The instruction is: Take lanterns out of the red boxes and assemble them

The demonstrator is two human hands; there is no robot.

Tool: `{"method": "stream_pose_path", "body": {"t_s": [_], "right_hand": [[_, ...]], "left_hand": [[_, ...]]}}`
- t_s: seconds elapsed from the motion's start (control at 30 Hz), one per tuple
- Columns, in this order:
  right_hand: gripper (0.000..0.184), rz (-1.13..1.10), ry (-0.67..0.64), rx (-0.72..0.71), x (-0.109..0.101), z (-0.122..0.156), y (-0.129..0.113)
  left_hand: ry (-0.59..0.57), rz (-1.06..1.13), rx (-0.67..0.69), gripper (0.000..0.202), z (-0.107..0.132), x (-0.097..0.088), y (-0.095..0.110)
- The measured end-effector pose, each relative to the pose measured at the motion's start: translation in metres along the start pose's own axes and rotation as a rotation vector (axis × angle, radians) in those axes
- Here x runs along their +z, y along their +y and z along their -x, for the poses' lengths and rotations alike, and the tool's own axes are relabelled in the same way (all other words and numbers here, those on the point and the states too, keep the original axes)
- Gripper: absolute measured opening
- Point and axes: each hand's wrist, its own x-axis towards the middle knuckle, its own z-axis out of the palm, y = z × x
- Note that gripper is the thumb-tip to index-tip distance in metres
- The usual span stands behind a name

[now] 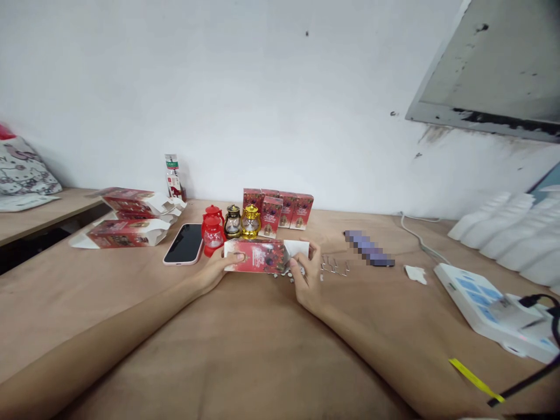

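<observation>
As the head view shows, both hands grasp one printed red carton [258,256], lifted over the tabletop [236,344], closer to its far edge than its near side, roughly midway between left and right edges. Looks like thin glossy card: likely light, stiff along the creases, easy to dent, maybe slightly slippery on the print. Best hold is probably the long edges, clear of the white end flap [301,247]. Contents: can't tell.

Left hand [216,268] clamps the left end, thumb flat on the printed face, fingers hidden behind. Right hand [308,277] pinches the open right end by the flap, thumb up, fingers curled. Forearms slant in from the near side, wrists fairly straight. Towards the far edge: red mini lanterns [213,233], a gold mini lantern [251,224], standing cartons [295,211].
</observation>
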Motion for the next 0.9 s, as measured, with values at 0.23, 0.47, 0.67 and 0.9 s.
{"method": "stream_pose_path", "body": {"t_s": [0.23, 0.47, 0.67, 0.9], "right_hand": [[0.018, -0.096, -0.022, 0.145, 0.004, 0.001, 0.002], [0.022, -0.289, -0.003, 0.359, 0.012, -0.002, 0.004], [0.011, -0.662, -0.028, 0.533, 0.011, -0.006, -0.005], [0.019, -0.734, -0.023, 0.563, 0.003, -0.04, -0.013]], "left_hand": [[0.019, 0.03, 0.068, 0.064, -0.001, -0.001, -0.004], [0.065, -0.233, 0.246, 0.065, 0.012, 0.009, -0.008], [0.092, -0.532, 0.505, 0.059, 0.021, 0.012, -0.01], [0.136, -0.584, 0.621, 0.059, 0.024, 0.023, 0.008]]}}
